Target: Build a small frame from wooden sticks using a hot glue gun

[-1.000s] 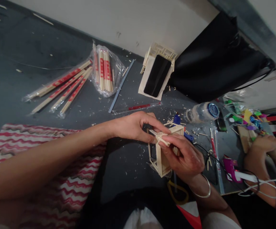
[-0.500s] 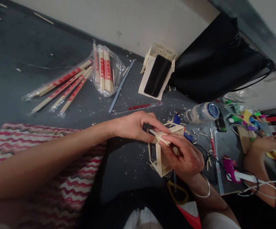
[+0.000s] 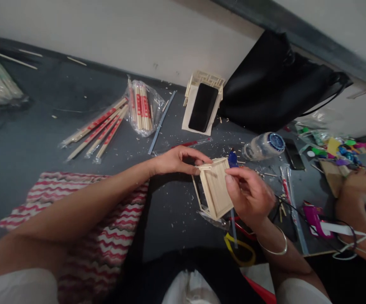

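So the stick model (image 3: 222,192) is between both hands, over the near part of the surface (image 3: 167,219). Looks light and stiff, joints probably fragile, so I'd grab the thicker edges. Left hand (image 3: 176,159) pinches its far left corner; can't tell if the right hand (image 3: 252,196), by its right edge, grips anything. Far left, a clear bag (image 3: 158,103) holds red-banded sticks (image 3: 142,105); right, a blue-lidded bottle (image 3: 259,147), contents unclear.

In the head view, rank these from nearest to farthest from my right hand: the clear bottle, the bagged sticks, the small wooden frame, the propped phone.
From the right hand:
1. Small wooden frame: by its fingertips, to the left.
2. Clear bottle: beyond the hand.
3. Propped phone: ahead and left.
4. Bagged sticks: farther left.
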A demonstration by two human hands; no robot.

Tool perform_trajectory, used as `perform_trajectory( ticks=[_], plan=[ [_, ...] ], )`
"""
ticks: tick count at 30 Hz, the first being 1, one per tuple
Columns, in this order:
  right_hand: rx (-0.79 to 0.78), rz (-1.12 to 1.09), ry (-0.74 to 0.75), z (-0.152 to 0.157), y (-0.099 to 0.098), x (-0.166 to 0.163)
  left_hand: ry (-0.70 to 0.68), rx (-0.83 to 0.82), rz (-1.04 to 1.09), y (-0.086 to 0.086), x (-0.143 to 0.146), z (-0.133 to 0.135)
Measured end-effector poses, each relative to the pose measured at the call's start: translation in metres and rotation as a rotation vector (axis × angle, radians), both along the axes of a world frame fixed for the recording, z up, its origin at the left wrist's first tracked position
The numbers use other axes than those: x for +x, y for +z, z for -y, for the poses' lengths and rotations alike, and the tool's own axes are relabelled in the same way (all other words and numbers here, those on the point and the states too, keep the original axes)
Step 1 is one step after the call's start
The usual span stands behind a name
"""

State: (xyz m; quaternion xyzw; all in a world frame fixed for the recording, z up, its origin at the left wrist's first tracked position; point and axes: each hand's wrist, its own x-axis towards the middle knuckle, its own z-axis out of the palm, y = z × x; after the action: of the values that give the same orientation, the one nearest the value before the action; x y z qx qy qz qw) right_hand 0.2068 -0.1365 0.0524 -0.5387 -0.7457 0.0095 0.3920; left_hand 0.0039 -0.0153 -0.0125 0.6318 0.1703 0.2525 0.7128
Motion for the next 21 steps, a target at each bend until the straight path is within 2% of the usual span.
perform_trajectory(
  ticks=[5,8,13,21],
  plan=[
    [-0.1,-0.077,0.03,-0.019,-0.019,0.003,-0.004,-0.105,0.016,-0.005,0.001,0.001],
    [-0.143,-0.085,0.075,-0.021,-0.023,0.004,-0.006,-0.106,0.006,-0.004,0.002,0.003],
    [-0.163,-0.022,0.103,-0.011,-0.014,0.003,0.006,-0.045,0.004,0.0,0.001,0.006],
    [-0.053,0.079,0.16,-0.003,-0.005,0.0,0.021,0.073,0.037,0.005,0.0,0.01]
  ],
)
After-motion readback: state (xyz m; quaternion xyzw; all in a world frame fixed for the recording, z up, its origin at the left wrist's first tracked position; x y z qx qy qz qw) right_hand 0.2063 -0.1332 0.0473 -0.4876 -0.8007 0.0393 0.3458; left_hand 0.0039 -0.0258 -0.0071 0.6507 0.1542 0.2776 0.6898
